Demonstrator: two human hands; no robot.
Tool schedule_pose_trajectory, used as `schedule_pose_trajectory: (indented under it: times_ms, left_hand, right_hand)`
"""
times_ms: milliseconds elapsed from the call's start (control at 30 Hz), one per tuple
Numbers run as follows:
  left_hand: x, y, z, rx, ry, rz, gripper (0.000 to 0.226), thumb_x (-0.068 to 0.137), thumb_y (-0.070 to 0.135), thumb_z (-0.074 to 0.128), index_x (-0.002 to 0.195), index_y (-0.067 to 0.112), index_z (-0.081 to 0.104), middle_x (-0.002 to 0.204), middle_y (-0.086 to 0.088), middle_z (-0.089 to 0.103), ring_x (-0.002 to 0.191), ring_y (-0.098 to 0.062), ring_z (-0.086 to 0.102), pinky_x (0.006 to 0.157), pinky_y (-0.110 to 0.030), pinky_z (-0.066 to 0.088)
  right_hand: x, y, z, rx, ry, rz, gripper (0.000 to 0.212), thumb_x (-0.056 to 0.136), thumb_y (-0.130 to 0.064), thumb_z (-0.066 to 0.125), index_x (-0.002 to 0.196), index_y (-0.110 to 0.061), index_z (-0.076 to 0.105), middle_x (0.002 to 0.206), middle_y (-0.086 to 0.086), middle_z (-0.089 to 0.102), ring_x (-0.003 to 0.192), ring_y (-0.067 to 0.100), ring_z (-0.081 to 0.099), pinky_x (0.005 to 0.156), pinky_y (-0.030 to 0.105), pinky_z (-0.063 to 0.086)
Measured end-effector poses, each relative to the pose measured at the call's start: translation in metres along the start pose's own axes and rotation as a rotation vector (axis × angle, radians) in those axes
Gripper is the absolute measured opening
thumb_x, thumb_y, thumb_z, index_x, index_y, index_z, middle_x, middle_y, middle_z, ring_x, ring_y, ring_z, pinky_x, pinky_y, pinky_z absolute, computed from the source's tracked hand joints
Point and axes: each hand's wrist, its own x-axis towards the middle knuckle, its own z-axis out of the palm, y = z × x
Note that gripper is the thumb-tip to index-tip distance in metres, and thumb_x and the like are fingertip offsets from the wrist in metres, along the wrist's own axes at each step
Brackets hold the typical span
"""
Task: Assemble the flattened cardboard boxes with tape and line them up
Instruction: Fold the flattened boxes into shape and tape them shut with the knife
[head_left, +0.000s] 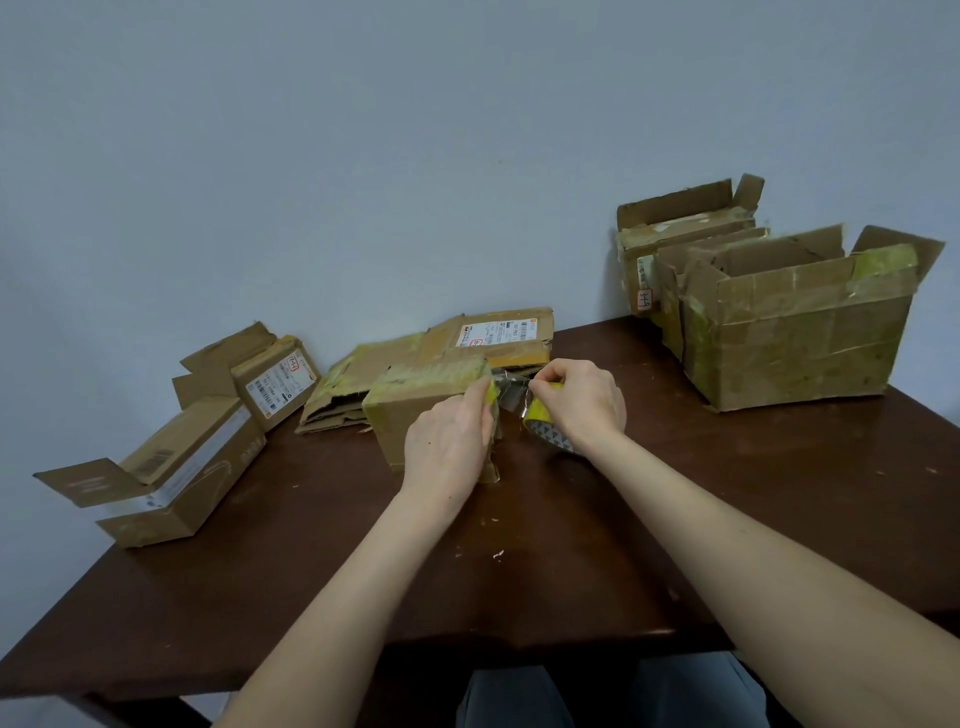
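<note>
A small cardboard box (415, 405) with yellowish tape across its top stands in the middle of the dark table. My left hand (449, 441) presses against the box's right end, fingers over the taped edge. A short stretch of clear tape (511, 392) runs from that edge to a yellow tape roll (548, 428). My right hand (582, 397) grips the roll just right of the box and pinches the tape. Behind the box lies a stack of flattened cardboard boxes (467, 343).
Two assembled small boxes (182, 467) (272, 382) sit at the left near the table's edge. Three larger open boxes (789, 338) stand in a row at the back right against the wall. The brown table (519, 545) ends close to my lap.
</note>
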Motion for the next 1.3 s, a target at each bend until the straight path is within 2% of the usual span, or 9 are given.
schedule_pose_trajectory:
  times_ms: [200, 367, 500, 633, 800, 1033, 1300]
  left_hand:
    - [0.002, 0.0, 0.004, 0.043, 0.066, 0.034, 0.029, 0.08, 0.007, 0.071, 0.109, 0.007, 0.067, 0.054, -0.004, 0.061, 0.041, -0.027, 0.055, 0.039, -0.024, 0.031]
    - [-0.003, -0.002, 0.006, 0.005, 0.013, -0.011, 0.031, 0.09, 0.011, 0.058, 0.121, 0.01, 0.063, 0.066, -0.007, 0.067, 0.055, -0.03, 0.061, 0.046, -0.032, 0.04]
    - [0.0, -0.001, 0.005, 0.01, -0.013, -0.03, 0.031, 0.091, 0.011, 0.056, 0.122, 0.011, 0.063, 0.069, -0.009, 0.068, 0.059, -0.034, 0.061, 0.049, -0.03, 0.032]
    - [-0.001, -0.002, 0.007, 0.017, -0.004, -0.016, 0.029, 0.092, 0.013, 0.056, 0.12, 0.01, 0.064, 0.066, -0.008, 0.066, 0.055, -0.031, 0.06, 0.046, -0.03, 0.033]
    - [-0.002, -0.006, 0.01, 0.009, -0.03, -0.013, 0.033, 0.096, 0.016, 0.048, 0.128, 0.014, 0.059, 0.076, -0.009, 0.069, 0.065, -0.032, 0.062, 0.051, -0.033, 0.039]
    - [0.006, -0.005, 0.008, 0.07, -0.12, -0.073, 0.039, 0.1, 0.023, 0.037, 0.138, 0.024, 0.047, 0.095, -0.007, 0.069, 0.085, -0.031, 0.063, 0.059, -0.033, 0.037]
    - [0.002, -0.009, 0.009, -0.06, -0.05, -0.088, 0.035, 0.098, 0.02, 0.043, 0.131, 0.018, 0.053, 0.085, -0.006, 0.069, 0.075, -0.029, 0.063, 0.056, -0.031, 0.035]
  right_hand:
    - [0.001, 0.0, 0.001, -0.005, -0.005, -0.014, 0.015, 0.09, -0.035, 0.057, 0.089, -0.031, 0.071, 0.094, 0.0, 0.071, 0.09, 0.024, 0.063, 0.072, 0.031, 0.047]
    - [0.0, 0.0, 0.001, -0.004, 0.008, -0.011, 0.015, 0.09, -0.033, 0.056, 0.087, -0.031, 0.071, 0.091, 0.0, 0.071, 0.087, 0.024, 0.062, 0.07, 0.03, 0.047]
    - [0.0, -0.001, 0.002, -0.021, 0.006, -0.024, 0.015, 0.09, -0.033, 0.057, 0.086, -0.032, 0.071, 0.091, 0.0, 0.071, 0.09, 0.025, 0.063, 0.072, 0.031, 0.047]
    - [-0.001, -0.002, 0.003, -0.034, 0.008, -0.032, 0.015, 0.091, -0.034, 0.057, 0.09, -0.032, 0.072, 0.093, 0.001, 0.071, 0.09, 0.024, 0.063, 0.072, 0.031, 0.047]
    - [-0.002, -0.003, 0.004, -0.049, 0.01, -0.027, 0.016, 0.09, -0.034, 0.057, 0.09, -0.032, 0.072, 0.093, 0.001, 0.071, 0.091, 0.025, 0.063, 0.073, 0.031, 0.048]
    - [-0.005, -0.005, 0.004, -0.046, 0.015, -0.02, 0.016, 0.09, -0.034, 0.057, 0.091, -0.032, 0.073, 0.096, 0.0, 0.072, 0.093, 0.024, 0.064, 0.077, 0.033, 0.051]
    - [-0.005, -0.006, 0.002, -0.04, 0.016, -0.019, 0.017, 0.091, -0.036, 0.057, 0.093, -0.031, 0.073, 0.095, -0.001, 0.071, 0.091, 0.023, 0.063, 0.072, 0.029, 0.046]
